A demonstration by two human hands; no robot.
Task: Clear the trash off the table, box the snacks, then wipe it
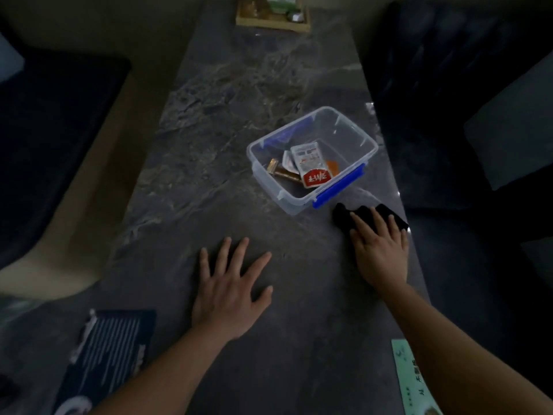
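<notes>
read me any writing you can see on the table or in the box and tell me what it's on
Nothing reads clearly.
Red and white packet in the clear box: white characters on red, blurred.
Green card, near right edge: dark characters, too small.
Dark booklet, near left: white lines, illegible.

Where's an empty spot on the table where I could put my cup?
The widest bare patch of the dark marble table lies left of the clear plastic box, stretching to the wooden tray. It is crowded near you: left hand flat, right hand on the black cloth, and a dark booklet.
</notes>
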